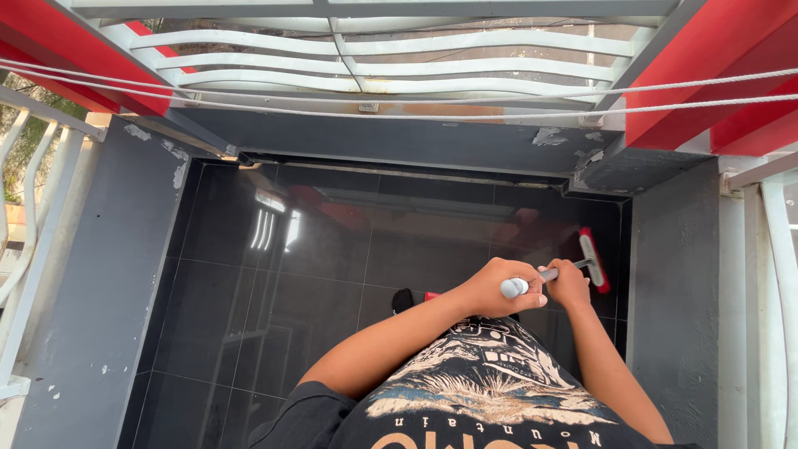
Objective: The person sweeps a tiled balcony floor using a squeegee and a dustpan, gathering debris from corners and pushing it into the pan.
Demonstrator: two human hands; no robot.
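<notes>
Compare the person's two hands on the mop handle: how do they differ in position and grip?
The left hand wraps the rounded grey top end of the mop handle, while the right hand grips further down, nearer the red mop head. The left hand sits closer to the body; the right hand lies further out towards the wall side. Both are bare and closed around the same handle, above the glossy dark tiled floor.
</notes>
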